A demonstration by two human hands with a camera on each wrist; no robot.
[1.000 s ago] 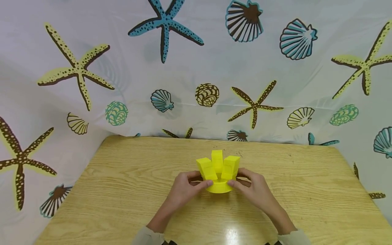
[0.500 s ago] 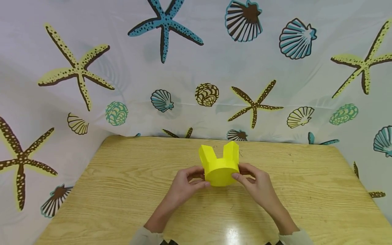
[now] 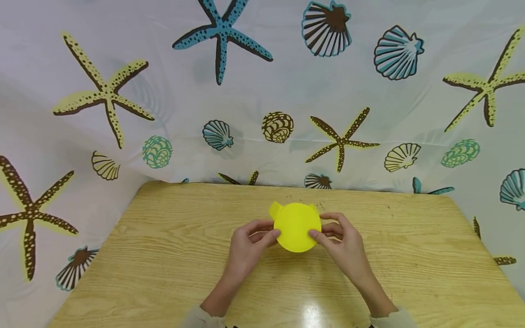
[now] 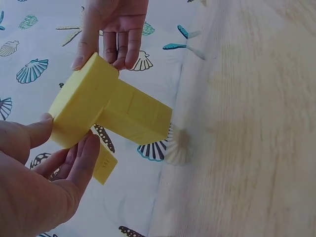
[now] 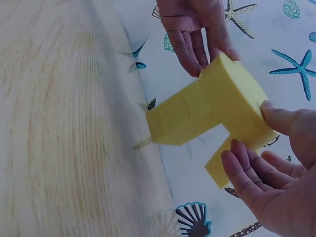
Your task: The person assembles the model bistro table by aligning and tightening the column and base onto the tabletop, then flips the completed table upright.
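Observation:
Both hands hold up a yellow object (image 3: pixel 297 228) with a round, flat disc base and several block-shaped prongs. Its smooth disc bottom faces the head camera, hiding most of the prongs behind it. On the left edge the left hand (image 3: pixel 249 243) pinches the disc, thumb on the flat face and fingers behind. The right hand (image 3: pixel 341 241) pinches the opposite edge the same way. In the left wrist view, one long prong (image 4: pixel 136 109) points away from the disc, and a shorter-looking prong (image 4: pixel 104 165) carries small raised marks. The right wrist view shows the prong (image 5: pixel 177 114) from the other side.
A wood-grain table (image 3: pixel 172 255) lies beneath the hands. Behind it and along both sides hangs a white cloth (image 3: pixel 254 91) printed with starfish and shells. A bright light reflection shows on the table's near part.
The yellow object has been tipped by both hands: its prongs pointed up toward the camera, then upward, and now away, so the flat disc bottom shows. Both hands kept their grip.

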